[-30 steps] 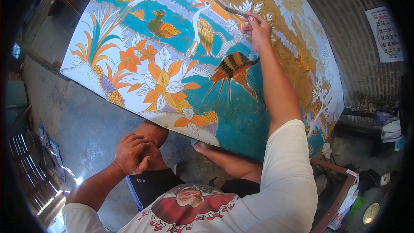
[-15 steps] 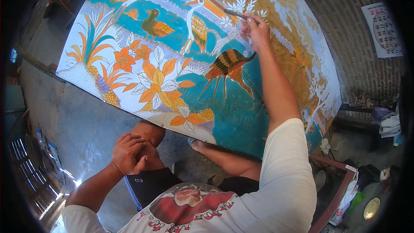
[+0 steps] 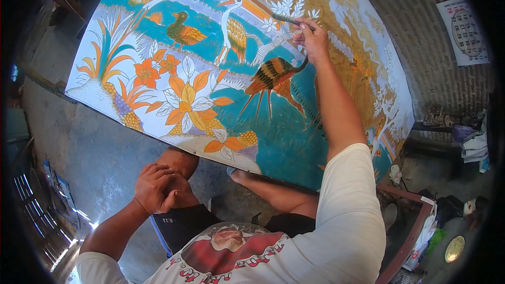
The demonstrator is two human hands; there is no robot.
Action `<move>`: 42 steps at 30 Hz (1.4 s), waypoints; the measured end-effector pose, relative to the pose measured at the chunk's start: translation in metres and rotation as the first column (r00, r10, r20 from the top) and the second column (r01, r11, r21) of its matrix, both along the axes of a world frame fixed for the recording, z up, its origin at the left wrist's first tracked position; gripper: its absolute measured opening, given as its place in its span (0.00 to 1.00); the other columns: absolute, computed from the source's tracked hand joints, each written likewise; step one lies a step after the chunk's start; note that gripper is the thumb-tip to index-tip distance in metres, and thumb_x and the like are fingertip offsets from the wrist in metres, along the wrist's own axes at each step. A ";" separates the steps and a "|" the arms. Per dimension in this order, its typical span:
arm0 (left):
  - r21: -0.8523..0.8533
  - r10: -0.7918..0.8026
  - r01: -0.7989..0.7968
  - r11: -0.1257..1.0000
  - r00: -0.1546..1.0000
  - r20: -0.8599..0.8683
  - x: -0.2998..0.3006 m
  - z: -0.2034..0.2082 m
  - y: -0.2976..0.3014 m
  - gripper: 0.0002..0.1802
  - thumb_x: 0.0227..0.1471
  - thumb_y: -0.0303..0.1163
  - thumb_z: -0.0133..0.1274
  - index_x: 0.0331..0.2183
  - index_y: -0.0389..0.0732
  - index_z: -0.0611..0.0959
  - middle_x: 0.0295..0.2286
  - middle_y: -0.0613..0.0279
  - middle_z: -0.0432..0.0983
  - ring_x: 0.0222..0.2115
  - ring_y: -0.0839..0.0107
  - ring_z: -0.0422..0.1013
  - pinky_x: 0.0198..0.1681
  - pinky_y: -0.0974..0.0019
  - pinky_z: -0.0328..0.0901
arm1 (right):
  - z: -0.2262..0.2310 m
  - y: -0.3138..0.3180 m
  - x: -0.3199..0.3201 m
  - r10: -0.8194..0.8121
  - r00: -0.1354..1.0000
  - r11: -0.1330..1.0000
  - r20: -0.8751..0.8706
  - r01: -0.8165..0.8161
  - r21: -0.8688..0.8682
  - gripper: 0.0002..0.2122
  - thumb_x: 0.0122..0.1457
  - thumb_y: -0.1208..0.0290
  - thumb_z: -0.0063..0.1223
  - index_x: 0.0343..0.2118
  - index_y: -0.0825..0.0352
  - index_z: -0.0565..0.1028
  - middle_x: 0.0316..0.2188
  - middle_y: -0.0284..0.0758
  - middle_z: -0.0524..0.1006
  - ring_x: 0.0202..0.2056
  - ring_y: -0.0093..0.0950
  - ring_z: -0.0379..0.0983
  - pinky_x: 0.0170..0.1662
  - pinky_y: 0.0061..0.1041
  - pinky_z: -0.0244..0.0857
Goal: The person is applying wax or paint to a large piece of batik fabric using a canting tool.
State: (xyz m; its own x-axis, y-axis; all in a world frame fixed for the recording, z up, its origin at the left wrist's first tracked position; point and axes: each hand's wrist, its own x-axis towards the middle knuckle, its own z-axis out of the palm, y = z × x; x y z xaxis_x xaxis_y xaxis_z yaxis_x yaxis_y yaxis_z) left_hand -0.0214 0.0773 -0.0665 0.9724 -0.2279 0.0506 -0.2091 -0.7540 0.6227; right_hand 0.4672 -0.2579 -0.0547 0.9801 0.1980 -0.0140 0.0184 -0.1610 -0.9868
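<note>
A large painted panel (image 3: 286, 152) slopes in front of me, covered with birds, flowers and water in teal, orange and gold. My right hand (image 3: 313, 41) reaches over it, fingers closed round a dark, slim paintbrush (image 3: 286, 20). The brush points left, its tip by the white flower and leaves near the orange strip. Whether the tip touches the surface I cannot tell. Just below that hand is a brown-striped bird (image 3: 273, 76) with a bent neck. My left hand (image 3: 155, 186) rests on my knee (image 3: 180, 164), holding nothing, thumb apart from the fingers.
A wall calendar (image 3: 464, 31) hangs on the ribbed wall at the right. Below it, white and purple bags (image 3: 475, 144) sit by a low ledge. At lower right stands a reddish-brown frame (image 3: 407, 244), with a round gold-coloured object (image 3: 454, 249) beyond it. Grey floor (image 3: 105, 152) lies left.
The view has shifted slightly, so the panel appears a little further left. My right hand still holds the paintbrush at nearly the same spot, and my left hand stays on my knee.
</note>
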 end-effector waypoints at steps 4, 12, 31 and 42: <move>-0.006 -0.006 0.007 1.000 1.000 0.014 0.002 0.002 -0.001 0.25 0.36 0.43 0.57 0.35 0.36 0.85 0.36 0.49 0.81 0.42 0.48 0.75 0.51 0.48 0.66 | -0.001 -0.004 0.000 -0.026 1.000 1.000 0.003 0.026 0.015 0.10 0.66 0.75 0.47 0.46 0.67 0.79 0.37 0.37 0.82 0.26 0.20 0.75 0.28 0.22 0.76; 0.002 -0.004 0.003 1.000 1.000 0.017 0.003 0.003 -0.003 0.25 0.38 0.44 0.57 0.35 0.35 0.85 0.36 0.48 0.81 0.42 0.48 0.75 0.51 0.48 0.66 | 0.000 -0.013 -0.002 -0.020 0.999 0.999 0.046 0.022 -0.044 0.10 0.66 0.75 0.48 0.46 0.67 0.79 0.36 0.37 0.82 0.24 0.18 0.74 0.26 0.21 0.75; -0.003 -0.008 0.008 1.000 1.000 0.021 0.004 0.001 -0.004 0.23 0.37 0.41 0.57 0.35 0.37 0.85 0.36 0.52 0.81 0.43 0.53 0.74 0.51 0.50 0.65 | 0.010 -0.040 -0.030 -0.077 0.997 0.982 0.011 0.074 0.173 0.11 0.67 0.74 0.47 0.47 0.69 0.77 0.37 0.37 0.80 0.26 0.22 0.76 0.29 0.25 0.77; 0.202 -0.007 0.051 0.978 0.977 -0.214 0.006 0.004 -0.012 0.29 0.45 0.47 0.54 0.47 0.40 0.81 0.49 0.46 0.75 0.51 0.46 0.70 0.57 0.51 0.63 | -0.012 -0.189 -0.313 -0.177 0.891 0.702 -0.417 0.412 0.581 0.12 0.66 0.67 0.49 0.48 0.66 0.76 0.34 0.36 0.79 0.31 0.27 0.76 0.37 0.36 0.74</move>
